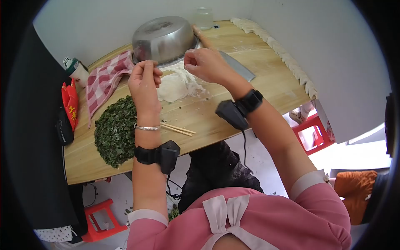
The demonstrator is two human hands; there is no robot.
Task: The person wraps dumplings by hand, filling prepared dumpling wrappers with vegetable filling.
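Observation:
My left hand (146, 81) is raised over the table with its fingers curled in, just left of a pale, floury pile of dough (173, 86). Above the pile's right side is my right hand (207, 66), its fingers folded together. What either hand holds, if anything, is hidden. An upturned metal basin (164, 39) stands behind both hands. Next to my left forearm lies a big heap of chopped green leaves (116, 131), with a pair of chopsticks (179, 129) to its right. A broad blade (237, 66) shows beyond my right wrist.
A rolling pin (202, 37) rests beside the basin, near a glass jar (203, 18). Folded dumplings (283, 54) line the right edge. On the left are a checked cloth (109, 79), a bottle (77, 71) and a red packet (70, 104). Red stools (102, 221) stand below.

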